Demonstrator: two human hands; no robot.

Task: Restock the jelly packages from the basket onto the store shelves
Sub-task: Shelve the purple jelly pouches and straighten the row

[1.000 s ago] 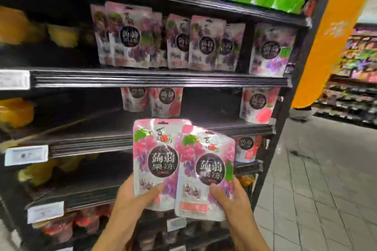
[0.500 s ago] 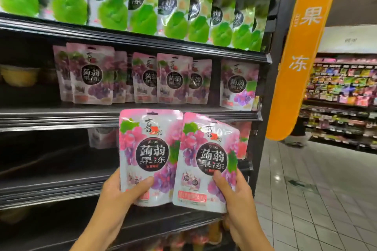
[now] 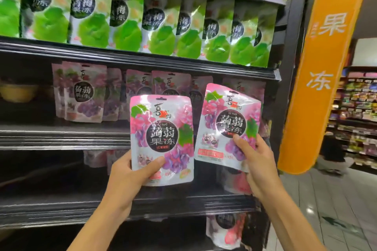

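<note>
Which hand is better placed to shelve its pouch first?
Probably the right hand: the right pouch is higher, level with the shelved grape pouches. The left hand holds the left pouch lower, across the shelf edge.

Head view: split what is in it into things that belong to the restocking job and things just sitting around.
Job: left hand, holding the left pouch; right hand, holding the right pouch; grape pouches already on the middle shelf.
Just there: green pouches; orange sign; yellow tub; far aisle.
</note>
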